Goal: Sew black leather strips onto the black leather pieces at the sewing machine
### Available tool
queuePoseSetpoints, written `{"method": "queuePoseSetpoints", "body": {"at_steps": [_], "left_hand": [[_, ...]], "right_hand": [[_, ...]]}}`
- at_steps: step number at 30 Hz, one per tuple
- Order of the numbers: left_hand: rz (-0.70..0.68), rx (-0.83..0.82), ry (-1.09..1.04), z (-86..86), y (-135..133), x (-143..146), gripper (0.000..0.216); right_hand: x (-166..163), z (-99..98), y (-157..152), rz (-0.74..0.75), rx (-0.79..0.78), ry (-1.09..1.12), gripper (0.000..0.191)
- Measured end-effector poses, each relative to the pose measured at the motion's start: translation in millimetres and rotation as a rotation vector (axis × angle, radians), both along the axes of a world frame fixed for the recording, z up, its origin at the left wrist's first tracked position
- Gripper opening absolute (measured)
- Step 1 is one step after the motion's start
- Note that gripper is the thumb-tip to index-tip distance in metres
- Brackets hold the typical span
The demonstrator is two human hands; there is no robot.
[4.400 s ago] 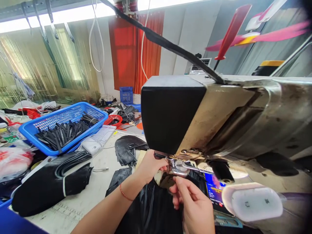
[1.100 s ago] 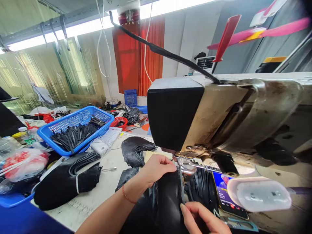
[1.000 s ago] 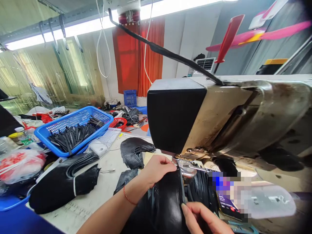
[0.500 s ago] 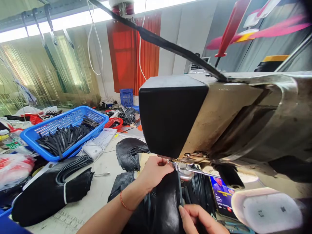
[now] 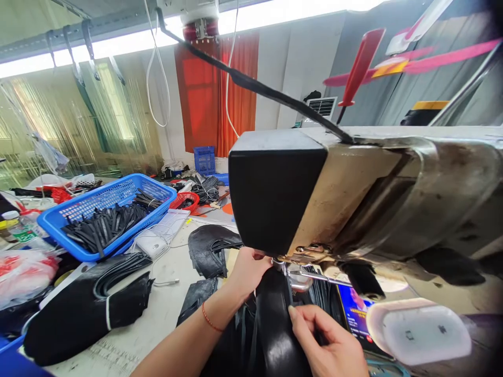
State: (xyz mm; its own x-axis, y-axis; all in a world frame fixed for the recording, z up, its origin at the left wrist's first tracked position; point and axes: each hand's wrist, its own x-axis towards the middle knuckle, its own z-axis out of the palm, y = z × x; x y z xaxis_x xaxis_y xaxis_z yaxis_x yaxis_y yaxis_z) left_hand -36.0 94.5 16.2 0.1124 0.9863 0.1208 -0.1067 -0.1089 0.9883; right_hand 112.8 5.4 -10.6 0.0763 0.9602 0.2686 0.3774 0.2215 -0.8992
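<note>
A curved, shiny black leather piece (image 5: 277,319) lies under the needle area of a sewing machine (image 5: 277,201), its near part hanging toward me. My left hand (image 5: 247,275) is closed at the leather's far end, thumb and fingers pressed together beside the presser foot. Its fingertips are partly hidden by the machine head. Lower down on the right edge, my right hand (image 5: 330,337) pinches a narrow black strip (image 5: 290,293) running along the leather up to the foot.
Stacked black leather pieces (image 5: 86,314), one bundle tied with a white band, lie on the left of the table. Behind them stands a blue basket (image 5: 88,251) of black strips. On the right are a phone (image 5: 356,314) and a glowing white lamp (image 5: 422,332). A red-handled screwdriver (image 5: 359,68) stands on the machine.
My right hand has moved up along the strip, closer to the presser foot. The left hand stays near the foot. The whole view has shifted slightly.
</note>
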Motion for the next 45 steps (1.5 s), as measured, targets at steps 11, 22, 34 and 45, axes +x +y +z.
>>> {"method": "queuePoseSetpoints", "body": {"at_steps": [11,22,34,45], "left_hand": [[0.124,0.172,0.842,22.9,-88.4,-9.5,0.017],[0.346,0.453,1.054,3.7,-80.3,9.5,0.014],[0.335,0.21,0.576,-1.1,-95.0,-17.4,0.023],[0.391,-0.003,0.26,-27.2,-83.2,-18.5,0.04]], "right_hand": [[4.4,21.9,17.7,0.333,-0.373,0.354,0.038],[-21.1,2.0,9.2,0.076,-0.058,0.202,0.025],[53.0,-79.4,-17.1,-0.305,-0.087,-0.293,0.011],[53.2,-90.3,-17.5,-0.265,-0.175,-0.182,0.022]]}}
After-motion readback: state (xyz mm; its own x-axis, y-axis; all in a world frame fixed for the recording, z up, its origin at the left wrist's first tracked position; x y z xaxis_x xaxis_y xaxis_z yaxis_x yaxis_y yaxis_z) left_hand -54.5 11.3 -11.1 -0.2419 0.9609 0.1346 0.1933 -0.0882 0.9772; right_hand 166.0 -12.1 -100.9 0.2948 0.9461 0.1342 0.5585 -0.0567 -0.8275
